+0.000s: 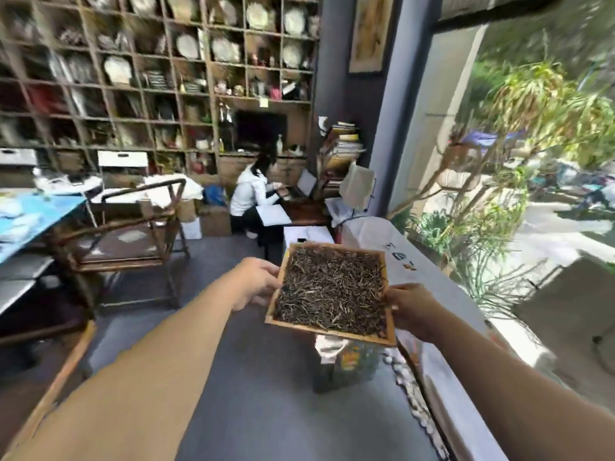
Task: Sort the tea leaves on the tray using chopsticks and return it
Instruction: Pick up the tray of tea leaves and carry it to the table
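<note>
While 2 hands grip it, tray (332, 336) shows no legible writing.

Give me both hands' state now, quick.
Left hand: holding the tray by its left edge.
Right hand: holding the tray by its right edge.

The tray (332, 335) is a shallow square of pale wood, held up in the air and tipped slightly. Dark, wiry tea leaves (332, 287) cover its whole floor in a loose, tangled layer, rim to rim.
</note>
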